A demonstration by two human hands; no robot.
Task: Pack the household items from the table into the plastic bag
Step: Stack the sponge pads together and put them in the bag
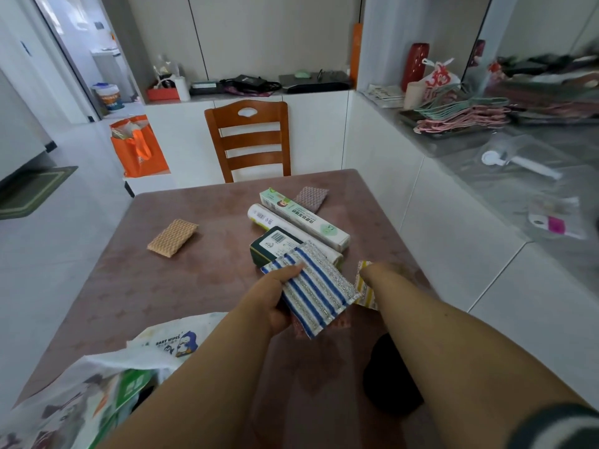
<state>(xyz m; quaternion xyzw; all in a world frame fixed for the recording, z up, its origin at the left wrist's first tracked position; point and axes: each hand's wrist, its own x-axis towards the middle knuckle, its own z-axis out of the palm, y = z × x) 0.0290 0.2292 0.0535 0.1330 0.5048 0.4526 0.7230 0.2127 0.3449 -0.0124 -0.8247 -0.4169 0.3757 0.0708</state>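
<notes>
Head view, looking down across a mauve patterned table (136, 286). Left hand (275, 299), centre frame, grips a blue-and-silver striped scouring pad (312, 290), thumb pressed on its top face, fingers curled beneath; a reddish pad (344, 323) shows under the striped one, edge only. Right hand (382, 270), just right of it, is on a yellow-striped pad (364, 286) lying at the table's right edge; the forearm hides the fingers, so cannot tell whether they are closed on it. Just above the hands, mid-frame, 3 packaged items lie close together: a dark green box (272, 246) with barcode label, a white roll (275, 222) running diagonally, and a long white-and-green carton (304, 215) beside it. A mauve woven pad (310, 198) lies past the carton toward the table's far edge. A tan woven pad (172, 236) sits alone, well apart, at centre left. White printed plastic bag (84, 384) lies crumpled at lower left on the table's near corner, mouth open, green packaging (133, 385) visible inside. A dark rounded object (389, 377), blurred, sits at lower right between the forearms. Wooden chair (249, 137) stands against the far side of the table; an orange tote bag (139, 147) on the floor at upper left.
</notes>
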